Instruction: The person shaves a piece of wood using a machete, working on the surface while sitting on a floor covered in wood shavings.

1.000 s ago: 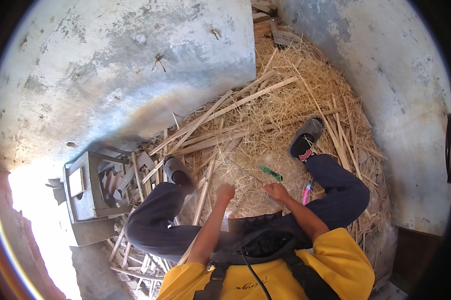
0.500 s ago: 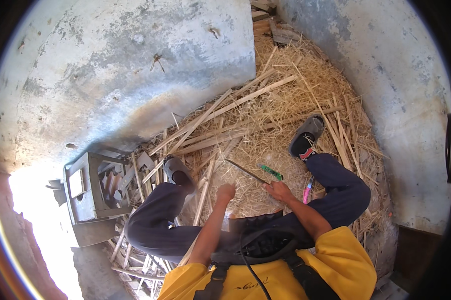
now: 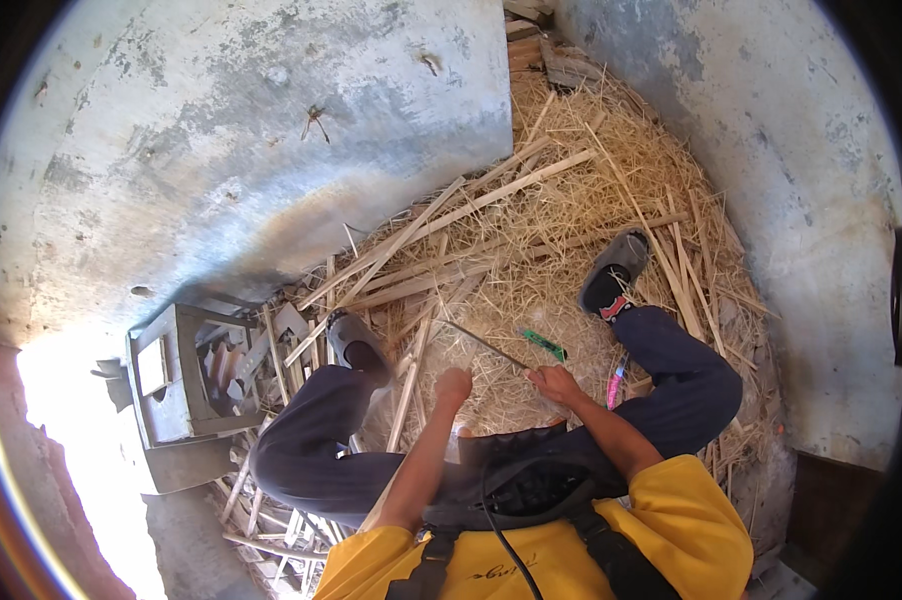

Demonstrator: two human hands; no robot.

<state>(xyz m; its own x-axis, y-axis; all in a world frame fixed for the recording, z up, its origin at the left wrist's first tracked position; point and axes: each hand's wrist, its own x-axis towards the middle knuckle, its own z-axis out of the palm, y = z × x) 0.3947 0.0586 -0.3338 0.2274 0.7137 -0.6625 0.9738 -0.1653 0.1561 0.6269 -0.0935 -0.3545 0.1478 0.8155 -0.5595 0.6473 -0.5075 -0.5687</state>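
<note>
My right hand [image 3: 554, 384] is closed round the near end of a long, thin, dark blade [image 3: 486, 345], like a knife; its grip is hidden by my fingers. From there the blade slants away to the far left, over the straw. Left of it, my left hand [image 3: 454, 385] is closed in a fist above the straw, between my knees. Whatever it may hold cannot be made out. A green tool with a dark end [image 3: 544, 344] lies on the straw just beyond my right hand. Beside my right leg is a slim pink object [image 3: 614, 386].
Loose straw [image 3: 611, 160] covers the floor, with long wooden strips [image 3: 501, 195] lying across it. A grey wooden box frame [image 3: 181, 375] stands at the left among split wood. Worn walls [image 3: 271, 120] close in on the far side and right. My shoes [image 3: 616, 262] rest on the straw.
The blade has shifted slightly left and turned, showing a thinner edge. My right hand moved a little left with it. My left hand stays nearly in place.
</note>
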